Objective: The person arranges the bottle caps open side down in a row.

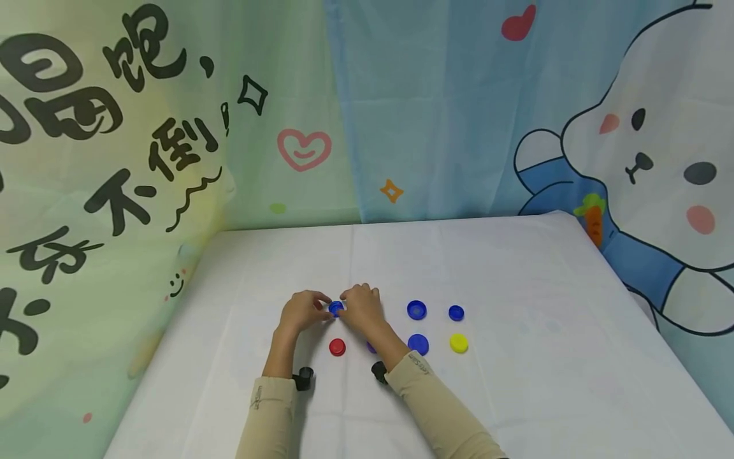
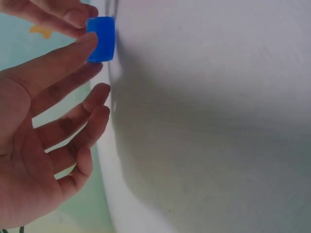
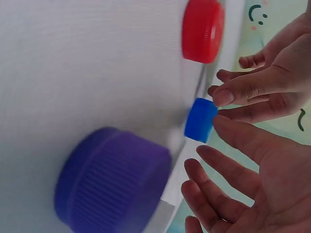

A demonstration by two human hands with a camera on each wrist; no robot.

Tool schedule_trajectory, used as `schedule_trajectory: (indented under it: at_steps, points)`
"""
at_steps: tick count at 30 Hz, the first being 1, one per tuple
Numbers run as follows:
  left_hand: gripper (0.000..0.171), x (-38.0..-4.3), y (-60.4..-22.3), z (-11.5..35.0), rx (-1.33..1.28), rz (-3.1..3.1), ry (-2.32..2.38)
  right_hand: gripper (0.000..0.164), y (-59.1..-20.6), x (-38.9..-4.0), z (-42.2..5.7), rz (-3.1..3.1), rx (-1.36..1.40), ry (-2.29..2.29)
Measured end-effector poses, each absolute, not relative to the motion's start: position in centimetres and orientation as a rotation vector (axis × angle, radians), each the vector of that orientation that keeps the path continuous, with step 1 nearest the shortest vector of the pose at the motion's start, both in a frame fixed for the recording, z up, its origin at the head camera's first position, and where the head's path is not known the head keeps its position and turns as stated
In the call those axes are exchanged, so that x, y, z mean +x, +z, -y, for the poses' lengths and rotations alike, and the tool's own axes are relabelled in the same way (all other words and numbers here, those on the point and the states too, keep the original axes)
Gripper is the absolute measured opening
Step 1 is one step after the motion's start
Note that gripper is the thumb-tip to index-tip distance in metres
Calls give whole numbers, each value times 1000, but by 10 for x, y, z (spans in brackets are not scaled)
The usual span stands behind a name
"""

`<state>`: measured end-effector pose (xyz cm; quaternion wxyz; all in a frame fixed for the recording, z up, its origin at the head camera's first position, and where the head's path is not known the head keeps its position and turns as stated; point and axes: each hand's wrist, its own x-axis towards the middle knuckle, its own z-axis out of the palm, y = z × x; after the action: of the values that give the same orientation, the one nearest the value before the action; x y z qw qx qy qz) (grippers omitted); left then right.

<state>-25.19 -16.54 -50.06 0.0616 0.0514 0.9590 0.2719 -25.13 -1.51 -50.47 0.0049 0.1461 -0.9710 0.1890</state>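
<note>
A small blue bottle cap [image 1: 336, 308] stands on the white cloth, with both hands at it. My left hand [image 1: 302, 311] pinches it from the left with thumb and index finger; its other fingers spread loosely behind, as the left wrist view shows. From the right, my right hand [image 1: 362, 308] pinches the same blue cap [image 3: 200, 120] with thumb and index finger, the remaining fingers bent away. In the left wrist view the thumb overlaps the blue cap [image 2: 106, 39]. A red cap [image 1: 337, 347] lies just in front of the hands.
A purple cap [image 3: 114, 182] lies near my right hand, mostly hidden by the forearm in the head view. Further right are blue caps [image 1: 417, 310] and a yellow cap [image 1: 459, 343]. A printed curtain [image 1: 424, 115] hangs behind the white table [image 1: 545, 395].
</note>
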Motion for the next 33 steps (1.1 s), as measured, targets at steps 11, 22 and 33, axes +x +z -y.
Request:
schedule_trajectory:
  at_steps: [11,22,33]
  points:
    - [28,-251,-506,163,205,-2899,906,27,-508,-255,6,3013,522,593]
    - [26,-233,-460,161,512,-3007,1273,31,-457,-243,-27,2783,630,997]
    - [27,-194,-428,138,765,-3014,1530,29,-433,-203,-62,2374,814,1242]
